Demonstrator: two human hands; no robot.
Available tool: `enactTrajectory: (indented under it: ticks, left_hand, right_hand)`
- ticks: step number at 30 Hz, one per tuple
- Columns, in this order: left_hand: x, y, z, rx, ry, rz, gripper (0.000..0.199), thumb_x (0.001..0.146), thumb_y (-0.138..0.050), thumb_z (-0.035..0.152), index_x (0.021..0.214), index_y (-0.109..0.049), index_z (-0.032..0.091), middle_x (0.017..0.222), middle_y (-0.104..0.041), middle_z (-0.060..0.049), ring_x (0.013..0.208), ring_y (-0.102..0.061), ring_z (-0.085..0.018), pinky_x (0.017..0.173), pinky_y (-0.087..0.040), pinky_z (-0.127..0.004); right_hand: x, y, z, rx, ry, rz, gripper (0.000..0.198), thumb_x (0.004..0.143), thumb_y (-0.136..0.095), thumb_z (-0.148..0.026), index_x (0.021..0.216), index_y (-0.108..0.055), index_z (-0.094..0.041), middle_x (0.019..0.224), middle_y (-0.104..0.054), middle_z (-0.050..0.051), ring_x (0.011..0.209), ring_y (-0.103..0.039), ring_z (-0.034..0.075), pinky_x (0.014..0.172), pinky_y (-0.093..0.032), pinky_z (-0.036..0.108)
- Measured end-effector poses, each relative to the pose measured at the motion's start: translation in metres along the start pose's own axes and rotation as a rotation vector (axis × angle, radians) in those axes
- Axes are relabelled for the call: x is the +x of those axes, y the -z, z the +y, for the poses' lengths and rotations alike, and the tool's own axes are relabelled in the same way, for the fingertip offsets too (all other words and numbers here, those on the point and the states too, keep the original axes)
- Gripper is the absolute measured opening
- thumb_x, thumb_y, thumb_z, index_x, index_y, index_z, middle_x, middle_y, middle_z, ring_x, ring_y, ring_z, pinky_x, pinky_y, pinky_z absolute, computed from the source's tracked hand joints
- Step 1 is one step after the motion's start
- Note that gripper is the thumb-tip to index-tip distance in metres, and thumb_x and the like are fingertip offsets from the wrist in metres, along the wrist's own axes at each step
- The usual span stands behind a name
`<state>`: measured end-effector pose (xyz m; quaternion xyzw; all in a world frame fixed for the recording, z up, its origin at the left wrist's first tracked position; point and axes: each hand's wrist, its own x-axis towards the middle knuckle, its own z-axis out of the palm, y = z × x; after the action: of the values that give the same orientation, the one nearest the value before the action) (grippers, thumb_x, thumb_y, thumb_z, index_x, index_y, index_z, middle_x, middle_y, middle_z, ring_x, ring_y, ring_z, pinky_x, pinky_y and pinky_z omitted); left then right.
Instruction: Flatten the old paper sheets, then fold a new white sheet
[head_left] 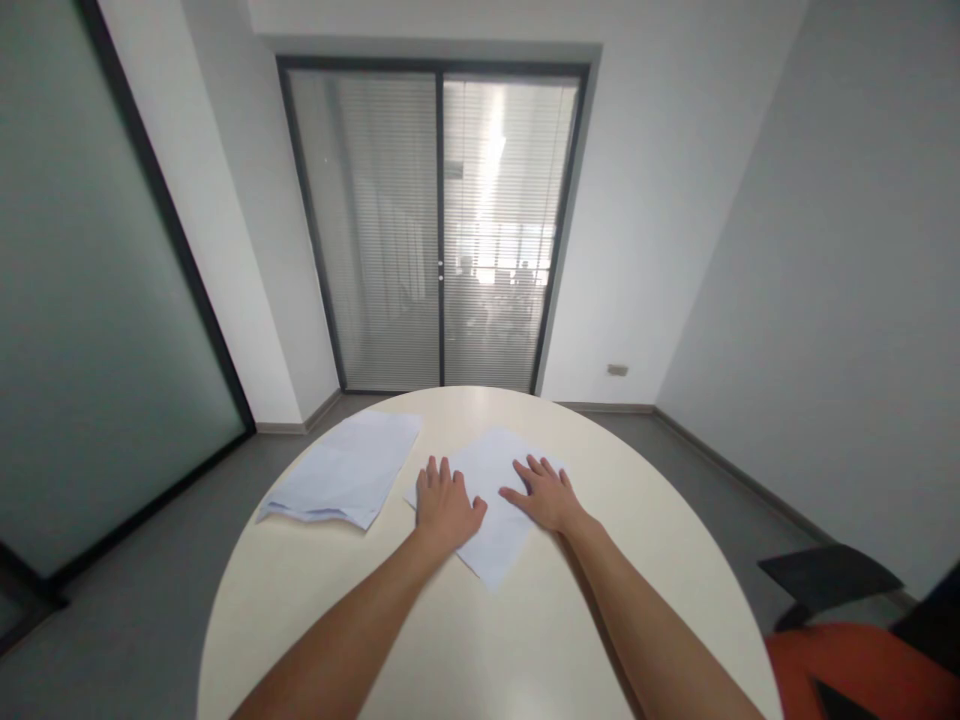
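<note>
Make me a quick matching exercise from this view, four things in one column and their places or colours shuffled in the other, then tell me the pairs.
Things:
1. layered papers
2. sheet of paper
3. chair seat
4. table

Descriptions:
A. red-orange
B. white, under the left hand and right hand
C. cream, with a curved edge
D. white, left of both hands

Pairs: 1-D, 2-B, 3-A, 4-C

A rectangular white paper stack (351, 465) lies left of a white paper sheet (491, 475). Both rest on a round cream table (652, 510).
</note>
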<state>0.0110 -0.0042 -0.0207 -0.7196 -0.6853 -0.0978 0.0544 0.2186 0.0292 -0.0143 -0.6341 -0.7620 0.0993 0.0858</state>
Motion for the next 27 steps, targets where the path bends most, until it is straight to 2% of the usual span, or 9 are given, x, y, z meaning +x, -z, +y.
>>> enactTrajectory:
  ticks: [6,8,10,12,14,17,20,23,27]
  left_hand:
    - [-0.001,0.011,-0.001,0.001,-0.104,0.097,0.05,0.092,-0.04,0.047,0.12,-0.065,0.013,0.129,-0.063,-0.018,0.142,-0.034,-0.035,0.121,-0.01,-0.052]
    - [0.0,0.012,-0.005,-0.032,-0.141,0.105,0.046,0.093,-0.042,0.042,0.123,-0.063,0.015,0.134,-0.06,-0.017,0.143,-0.034,-0.033,0.122,-0.011,-0.051]
    - [0.002,0.009,-0.01,-0.086,-0.225,0.094,0.047,0.094,-0.042,0.038,0.134,-0.056,0.018,0.149,-0.049,-0.013,0.147,-0.027,-0.029,0.123,-0.012,-0.047]
    - [0.005,0.004,-0.015,-0.144,-0.302,0.031,0.055,0.096,-0.041,0.037,0.148,-0.042,0.021,0.161,-0.032,-0.007,0.151,-0.02,-0.025,0.123,-0.018,-0.044]
    - [0.008,-0.002,-0.019,-0.181,-0.324,-0.061,0.058,0.099,-0.036,0.04,0.154,-0.032,0.021,0.163,-0.027,-0.006,0.151,-0.021,-0.025,0.122,-0.022,-0.045]
    - [0.01,-0.009,-0.021,-0.177,-0.319,-0.108,0.057,0.101,-0.031,0.042,0.153,-0.035,0.02,0.161,-0.032,-0.008,0.149,-0.027,-0.026,0.121,-0.023,-0.046]
    - [0.009,-0.01,-0.02,-0.152,-0.324,-0.061,0.053,0.101,-0.034,0.041,0.149,-0.043,0.02,0.159,-0.037,-0.009,0.147,-0.032,-0.028,0.12,-0.026,-0.047]
    - [0.008,-0.008,-0.018,-0.15,-0.345,-0.021,0.051,0.1,-0.038,0.04,0.145,-0.048,0.019,0.155,-0.043,-0.011,0.143,-0.038,-0.029,0.118,-0.029,-0.047]
    - [0.008,-0.006,-0.018,-0.162,-0.361,0.035,0.047,0.098,-0.043,0.037,0.14,-0.054,0.018,0.149,-0.05,-0.013,0.137,-0.045,-0.029,0.115,-0.033,-0.047]
  right_hand:
    - [0.004,0.002,0.016,0.001,0.0,0.113,0.058,0.093,-0.051,-0.062,0.14,-0.057,-0.03,0.155,-0.042,0.011,0.145,-0.032,0.032,0.116,-0.021,0.057]
    - [0.005,0.002,0.019,0.018,0.039,0.109,0.054,0.094,-0.05,-0.06,0.139,-0.057,-0.031,0.153,-0.045,0.011,0.144,-0.035,0.031,0.116,-0.022,0.057]
    - [0.005,0.002,0.019,0.03,0.078,0.095,0.053,0.095,-0.049,-0.059,0.139,-0.058,-0.031,0.154,-0.045,0.011,0.144,-0.035,0.031,0.116,-0.021,0.057]
    - [0.005,0.003,0.019,0.045,0.111,0.086,0.051,0.096,-0.049,-0.058,0.138,-0.059,-0.031,0.154,-0.045,0.01,0.145,-0.035,0.031,0.116,-0.02,0.058]
    - [0.004,0.004,0.018,0.062,0.16,0.087,0.046,0.097,-0.048,-0.054,0.134,-0.063,-0.031,0.151,-0.048,0.009,0.144,-0.035,0.03,0.117,-0.018,0.057]
    - [0.004,0.005,0.013,0.09,0.291,0.098,0.039,0.098,-0.047,-0.045,0.125,-0.069,-0.028,0.143,-0.057,0.007,0.141,-0.041,0.027,0.119,-0.02,0.052]
    - [0.005,0.003,0.009,0.149,0.394,0.133,0.039,0.098,-0.047,-0.041,0.124,-0.07,-0.023,0.134,-0.065,0.007,0.132,-0.052,0.024,0.114,-0.033,0.04]
    - [0.006,0.0,0.008,0.173,0.397,0.165,0.039,0.096,-0.05,-0.04,0.121,-0.072,-0.02,0.128,-0.069,0.008,0.125,-0.058,0.024,0.109,-0.041,0.036]
    - [0.008,-0.003,0.01,0.191,0.395,0.175,0.035,0.095,-0.053,-0.04,0.116,-0.075,-0.022,0.125,-0.07,0.008,0.121,-0.061,0.024,0.106,-0.043,0.036]
